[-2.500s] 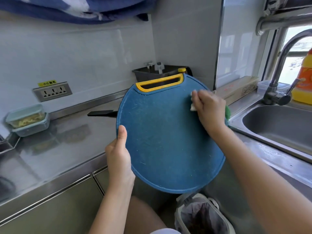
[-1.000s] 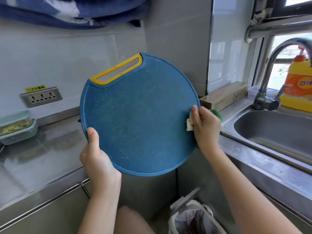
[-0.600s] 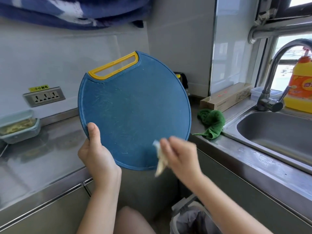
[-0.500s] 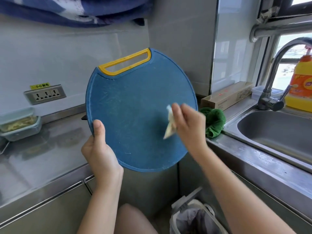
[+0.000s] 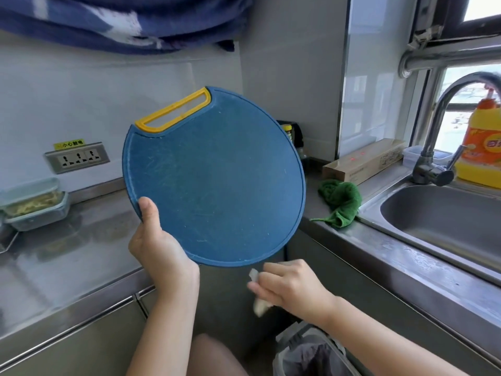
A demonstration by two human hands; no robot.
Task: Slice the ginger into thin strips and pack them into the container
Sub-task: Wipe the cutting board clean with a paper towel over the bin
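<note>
A round blue cutting board with a yellow handle is held upright and tilted over the counter's front edge. My left hand grips its lower left rim, thumb on the face. Just below the board's bottom edge, my right hand pinches a crumpled pale tissue. At the far left of the steel counter stands a clear lidded container with pale ginger strips inside. No knife or whole ginger shows.
A green cloth lies on the counter by the sink. A tap, an orange detergent bottle and a long cardboard box stand behind. A lined bin sits on the floor below my right hand.
My right hand wiped down across the board's face with the tissue and now sits below its bottom edge. The board stayed upright in my left hand, shifting slightly.
</note>
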